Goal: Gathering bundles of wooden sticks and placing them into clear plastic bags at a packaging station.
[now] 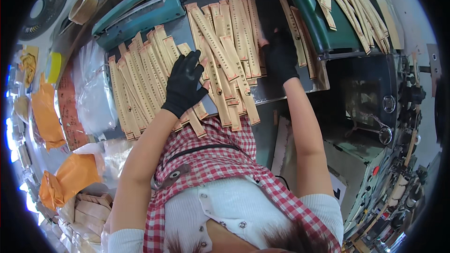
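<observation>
Left hand (183, 84) lies spread, right hand (280, 58) curled, on tan paper sleeves (220, 51).

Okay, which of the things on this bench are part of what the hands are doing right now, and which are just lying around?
In hand:
- left hand, black-gloved, resting flat on the fanned tan paper sleeves
- right hand, black-gloved, on the middle pile of sleeves

Lying about:
- teal heat sealer
- tape roll
- fan
- orange bags
- clear plastic bags
- sleeves on the green machine
</observation>
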A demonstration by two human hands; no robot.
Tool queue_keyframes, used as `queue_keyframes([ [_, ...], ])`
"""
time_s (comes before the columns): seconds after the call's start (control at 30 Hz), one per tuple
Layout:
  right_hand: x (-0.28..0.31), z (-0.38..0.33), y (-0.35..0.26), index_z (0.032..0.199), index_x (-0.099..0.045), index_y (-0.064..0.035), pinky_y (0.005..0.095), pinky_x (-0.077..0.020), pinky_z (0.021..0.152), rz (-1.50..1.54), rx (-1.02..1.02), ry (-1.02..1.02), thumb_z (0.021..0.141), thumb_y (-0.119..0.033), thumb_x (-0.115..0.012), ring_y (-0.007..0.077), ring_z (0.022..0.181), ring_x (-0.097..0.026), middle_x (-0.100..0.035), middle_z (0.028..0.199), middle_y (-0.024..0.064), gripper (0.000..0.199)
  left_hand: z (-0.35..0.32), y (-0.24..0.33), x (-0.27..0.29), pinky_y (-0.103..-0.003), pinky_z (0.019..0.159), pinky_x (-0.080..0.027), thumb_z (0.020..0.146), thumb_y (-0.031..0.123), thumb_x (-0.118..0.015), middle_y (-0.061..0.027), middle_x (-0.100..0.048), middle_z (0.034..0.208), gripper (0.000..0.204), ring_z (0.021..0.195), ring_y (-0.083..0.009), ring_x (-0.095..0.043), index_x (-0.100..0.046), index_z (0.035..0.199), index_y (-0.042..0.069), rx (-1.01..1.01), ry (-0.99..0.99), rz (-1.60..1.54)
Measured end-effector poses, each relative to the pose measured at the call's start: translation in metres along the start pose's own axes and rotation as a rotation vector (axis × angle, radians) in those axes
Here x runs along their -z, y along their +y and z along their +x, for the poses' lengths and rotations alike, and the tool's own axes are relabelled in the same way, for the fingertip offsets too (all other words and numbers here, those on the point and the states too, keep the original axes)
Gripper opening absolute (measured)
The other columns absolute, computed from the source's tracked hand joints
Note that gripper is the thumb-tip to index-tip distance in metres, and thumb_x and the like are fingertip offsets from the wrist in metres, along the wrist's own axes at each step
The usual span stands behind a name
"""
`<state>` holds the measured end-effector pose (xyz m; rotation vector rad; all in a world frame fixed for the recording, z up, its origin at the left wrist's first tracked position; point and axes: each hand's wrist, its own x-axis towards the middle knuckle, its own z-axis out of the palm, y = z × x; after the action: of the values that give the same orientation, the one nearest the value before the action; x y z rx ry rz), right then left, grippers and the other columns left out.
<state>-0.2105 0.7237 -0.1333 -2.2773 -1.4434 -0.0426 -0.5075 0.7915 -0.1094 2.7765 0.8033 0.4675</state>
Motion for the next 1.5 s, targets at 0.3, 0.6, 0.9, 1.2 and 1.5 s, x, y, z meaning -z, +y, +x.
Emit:
queue_keyframes([
  [0.3,0.024,0.001,-0.006,0.107,-0.06,0.0028,0.0519,-0.0371,0.097,0.114,-0.107,-0.056,0.08,-0.028,-0.062,0.0412,0.124,-0.041,-0.051,0.124,0.0268,0.041,-0.002,-0.001,-0.003,-0.048,0.106,-0.032,0.076,0.023,-0.065,-0.0206,-0.045,0.134,0.059,0.123,-0.0375,-0.044,-0.049,0.13,0.005,-0.034,0.013,-0.01],
  [0.6,0.144,0.115,0.01,0.137,-0.038,0.0022,0.0448,-0.025,0.11,-0.355,-0.019,0.161,0.09,-0.052,-0.044,0.0368,0.136,-0.028,-0.029,0.146,0.0248,0.072,-0.002,0.005,-0.001,-0.048,0.107,-0.031,0.075,0.023,-0.066,-0.0204,-0.046,0.133,0.057,0.122,-0.038,-0.043,-0.052,0.127,0.004,-0.067,0.038,0.014],
  [0.9,0.155,0.137,0.035,0.116,-0.057,0.0017,0.0441,-0.0424,0.096,-0.35,-0.033,-0.2,0.092,-0.052,-0.041,0.0364,0.113,-0.054,-0.053,0.125,0.0239,0.061,-0.002,0.004,0.002,-0.048,0.106,-0.032,0.075,0.023,-0.068,-0.0207,-0.045,0.133,0.059,0.12,-0.0394,-0.043,-0.051,0.129,0.005,-0.048,0.034,0.013],
  [1.2,0.167,0.152,0.085,0.144,-0.032,-0.0115,0.0554,-0.0117,0.111,-0.451,-0.541,-0.094,0.083,-0.065,-0.041,0.0346,0.142,-0.014,-0.018,0.153,0.0172,0.081,-0.003,0.004,0.0,-0.048,0.105,-0.032,0.074,0.023,-0.068,-0.0185,-0.046,0.134,0.058,0.121,-0.0395,-0.043,-0.052,0.127,0.005,-0.037,0.024,0.004],
  [1.5,0.188,0.143,0.143,0.128,-0.05,-0.0099,0.0476,-0.0318,0.102,-0.585,-0.419,0.203,0.082,-0.063,-0.047,0.0314,0.128,-0.038,-0.04,0.139,0.018,0.071,0.0,0.007,-0.001,-0.048,0.106,-0.03,0.073,0.022,-0.068,-0.0201,-0.047,0.133,0.058,0.122,-0.0382,-0.043,-0.052,0.126,0.003,-0.041,0.024,0.002],
])
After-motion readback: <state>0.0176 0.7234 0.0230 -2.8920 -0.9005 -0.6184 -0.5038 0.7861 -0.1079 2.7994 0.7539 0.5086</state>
